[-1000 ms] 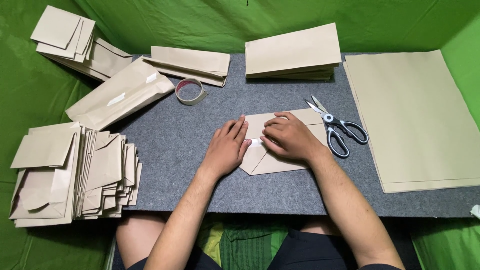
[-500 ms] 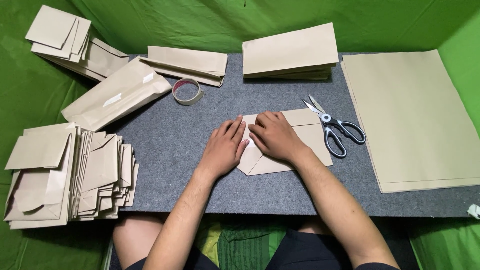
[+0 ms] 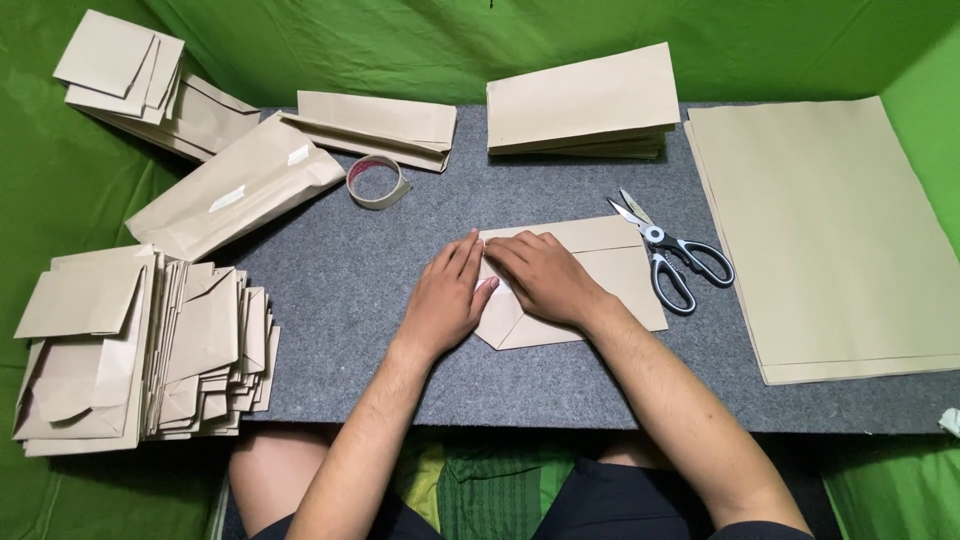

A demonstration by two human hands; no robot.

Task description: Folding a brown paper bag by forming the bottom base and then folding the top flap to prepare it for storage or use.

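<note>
Both hands lie flat, palms down, fingers extended, gripping nothing. The left hand (image 3: pixel 447 297) and right hand (image 3: pixel 540 277) press the folded brown kraft-paper sheet (image 3: pixel 590 285) at the centre of the grey felt-covered desk (image 3: pixel 350 300). Black-handled steel scissors (image 3: pixel 668 255) lie just beside the sheet's right edge.

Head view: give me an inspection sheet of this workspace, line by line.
Surface: grey felt mat.
Job's things: brown paper piece, partly folded, flat on the mat.
Clutter: scissors, tape roll, folded envelopes pile, large paper sheets, flat paper stack.
Grippers: left hand and right hand pressing flat on the paper piece.
Cables: nothing seen.
Surroundings: green cloth backdrop.
</note>
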